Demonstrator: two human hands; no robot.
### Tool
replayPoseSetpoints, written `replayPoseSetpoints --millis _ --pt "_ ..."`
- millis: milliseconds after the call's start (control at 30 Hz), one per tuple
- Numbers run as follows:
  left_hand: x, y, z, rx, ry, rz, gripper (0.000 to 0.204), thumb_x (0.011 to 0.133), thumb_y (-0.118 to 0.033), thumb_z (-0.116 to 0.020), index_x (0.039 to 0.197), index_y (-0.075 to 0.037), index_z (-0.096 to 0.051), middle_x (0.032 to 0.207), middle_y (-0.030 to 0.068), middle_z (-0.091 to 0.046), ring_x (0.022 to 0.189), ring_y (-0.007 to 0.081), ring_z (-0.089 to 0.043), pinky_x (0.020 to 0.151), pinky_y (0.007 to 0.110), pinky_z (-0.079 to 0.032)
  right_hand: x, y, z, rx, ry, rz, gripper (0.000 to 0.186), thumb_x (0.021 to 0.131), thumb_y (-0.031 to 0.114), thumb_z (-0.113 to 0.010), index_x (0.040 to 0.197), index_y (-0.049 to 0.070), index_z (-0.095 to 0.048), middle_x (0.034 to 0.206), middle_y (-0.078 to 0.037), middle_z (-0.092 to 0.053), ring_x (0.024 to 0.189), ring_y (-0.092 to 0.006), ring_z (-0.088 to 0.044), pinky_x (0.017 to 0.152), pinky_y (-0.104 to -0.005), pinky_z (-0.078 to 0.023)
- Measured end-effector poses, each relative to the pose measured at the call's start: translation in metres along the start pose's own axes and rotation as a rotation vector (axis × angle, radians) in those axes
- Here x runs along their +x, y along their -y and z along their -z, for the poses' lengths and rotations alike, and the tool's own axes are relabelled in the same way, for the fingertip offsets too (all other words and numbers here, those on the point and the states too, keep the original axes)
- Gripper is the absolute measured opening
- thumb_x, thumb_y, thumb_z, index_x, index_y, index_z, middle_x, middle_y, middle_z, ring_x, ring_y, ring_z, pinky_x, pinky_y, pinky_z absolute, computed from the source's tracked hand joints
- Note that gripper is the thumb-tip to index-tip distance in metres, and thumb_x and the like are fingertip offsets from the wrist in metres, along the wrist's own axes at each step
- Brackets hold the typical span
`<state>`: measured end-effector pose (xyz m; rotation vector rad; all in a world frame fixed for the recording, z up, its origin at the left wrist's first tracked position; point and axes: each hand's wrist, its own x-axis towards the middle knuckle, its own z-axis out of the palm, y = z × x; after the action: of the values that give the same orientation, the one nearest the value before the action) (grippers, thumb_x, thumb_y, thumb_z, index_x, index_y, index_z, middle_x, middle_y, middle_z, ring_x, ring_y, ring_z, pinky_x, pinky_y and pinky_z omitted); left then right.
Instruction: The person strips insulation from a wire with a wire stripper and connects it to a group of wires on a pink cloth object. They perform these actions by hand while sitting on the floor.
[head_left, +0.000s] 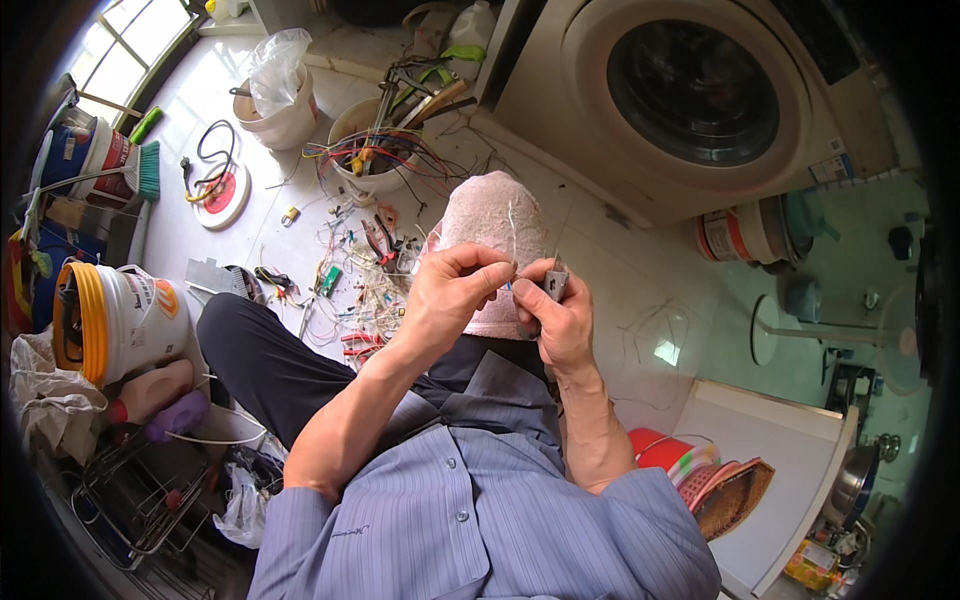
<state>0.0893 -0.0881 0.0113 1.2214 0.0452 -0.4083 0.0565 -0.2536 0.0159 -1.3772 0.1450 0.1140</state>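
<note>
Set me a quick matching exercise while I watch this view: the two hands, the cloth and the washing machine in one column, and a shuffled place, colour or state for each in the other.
Column one
1. Left hand
2. Right hand
3. Cloth
4. Washing machine

Column two
A. Pink, beneath both hands
B. Holding a small silver-grey piece
C. At the top right of the picture
D. Pinching near the lower end of a thin white strand

Right pairs
1-D, 2-B, 3-A, 4-C
</note>
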Motion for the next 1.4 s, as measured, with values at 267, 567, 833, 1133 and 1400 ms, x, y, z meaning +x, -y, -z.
replayPoseSetpoints --millis 267,567,833,1133,1400 --pt "-0.004 -0.002 0.004 0.407 -0.002 -0.181 0.016 0.095 -0.013 -0.067 0.093 0.002 -0.068 0.075 0.0066 -0.063 0.071 0.0115 -0.056 0.064 0.029 -0.047 0.001 0.002 0.004 -0.047 0.029 -0.044 0.009 0.092 0.011 -0.069 0.089 0.003 -0.066 0.067 0.004 -0.054 0.058 -0.0047 -0.046 0.053 -0.0225 -0.036" --pt "-0.01 -0.002 0.015 0.152 0.275 0.062 0.021 0.102 -0.02 -0.059 0.09 -0.002 -0.06 0.078 -0.0017 -0.057 0.073 0.0073 -0.053 0.067 0.024 -0.045 0.002 0.0 0.005 0.042 0.084 -0.053 0.008 0.094 0.011 -0.067 0.091 0.003 -0.065 0.068 0.004 -0.054 0.058 -0.0047 -0.045 0.053 -0.0219 -0.035" --pt "-0.014 -0.004 0.013 0.048 0.212 0.114 0.015 0.097 -0.014 -0.06 0.088 -0.003 -0.061 0.078 -0.0031 -0.056 0.071 0.0059 -0.051 0.065 0.023 -0.043 0.003 0.004 -0.003 0.032 0.01 -0.057 0.007 0.095 0.008 -0.064 0.091 0.002 -0.063 0.073 -0.002 -0.062 0.06 -0.0088 -0.055 0.055 -0.0225 -0.043" --pt "-0.01 0.002 0.031 -0.153 0.028 0.042 0.006 0.087 -0.003 -0.057 0.082 0.0 -0.06 0.071 0.003 -0.057 0.063 0.0089 -0.052 0.059 0.024 -0.041 0.006 0.004 0.009 0.076 -0.025 -0.06 0.006 0.095 0.007 -0.064 0.092 0.002 -0.062 0.075 -0.007 -0.064 0.059 -0.0108 -0.056 0.054 -0.0242 -0.045" --pt "0.002 0.008 0.062 0.766 -0.303 -0.354 0.016 0.089 -0.008 -0.073 0.102 0.0 -0.069 0.078 0.0002 -0.062 0.065 0.0069 -0.055 0.061 0.023 -0.047 0.005 0.008 0.003 0.075 -0.029 -0.117 0.006 0.094 0.007 -0.064 0.092 0.002 -0.064 0.075 -0.006 -0.065 0.059 -0.0099 -0.056 0.053 -0.0232 -0.044"
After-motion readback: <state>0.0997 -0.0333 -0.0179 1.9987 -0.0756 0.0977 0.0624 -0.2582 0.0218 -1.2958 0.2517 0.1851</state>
